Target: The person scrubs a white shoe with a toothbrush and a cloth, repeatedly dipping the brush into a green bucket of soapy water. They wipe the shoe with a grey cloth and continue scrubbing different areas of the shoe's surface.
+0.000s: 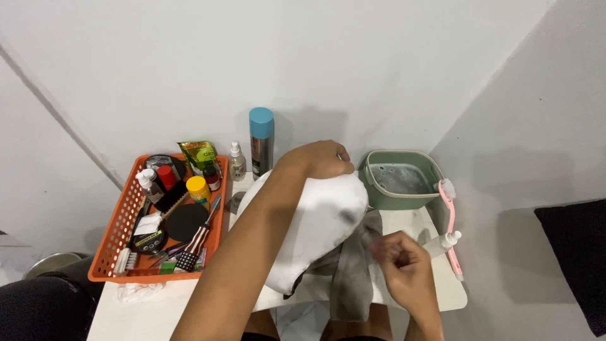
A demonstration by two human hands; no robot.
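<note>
Over on the left sits an orange basket (117,233) packed with bottles, brushes and a yellow-capped jar (197,187), and just behind it stands a tall spray can (261,140) with a blue cap. In the middle, the left hand (319,159) clamps down over the top of a white shoe (315,224) lying on the table. Further right, the right hand (404,260) is closed in a pinch on the grey cloth (353,268) beneath the shoe, with a green tub (404,180) of water and a pink brush (449,221) beyond.

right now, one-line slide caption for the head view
Left hand grips a white shoe; right hand pinches a grey cloth beside it.
</note>
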